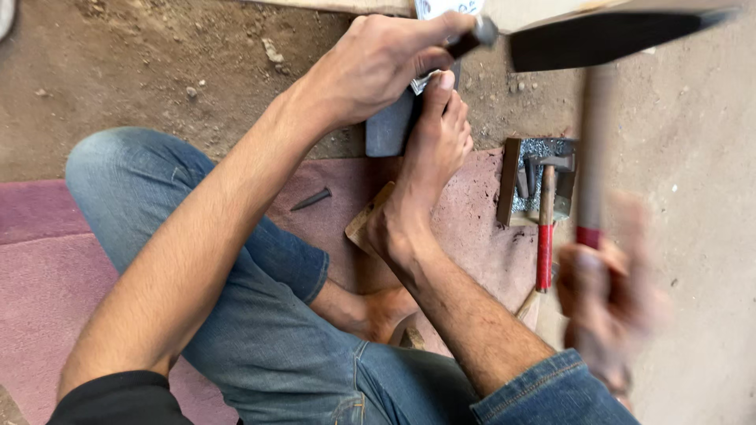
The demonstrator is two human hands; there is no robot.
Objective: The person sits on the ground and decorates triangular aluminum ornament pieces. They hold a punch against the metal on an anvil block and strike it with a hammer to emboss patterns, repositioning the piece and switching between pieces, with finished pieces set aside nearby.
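Observation:
My left hand (378, 59) is closed around a short metal chisel (479, 31) at the top centre, its tip hidden behind my fingers. My right hand (606, 291), blurred by motion at the lower right, grips the red-wrapped wooden handle of a hammer (592, 149). The hammer's dark head is raised just right of the chisel's top end. My bare foot (433, 157) presses a shiny metal piece against a dark block (390, 126) below my left hand.
A second hammer with a red handle (545, 244) lies across a small wooden tray (509, 181) holding metal bits. A dark spike (311, 199) rests on the pink mat (47, 267). A wooden piece (361, 224) lies under my heel. Bare dirt floor surrounds.

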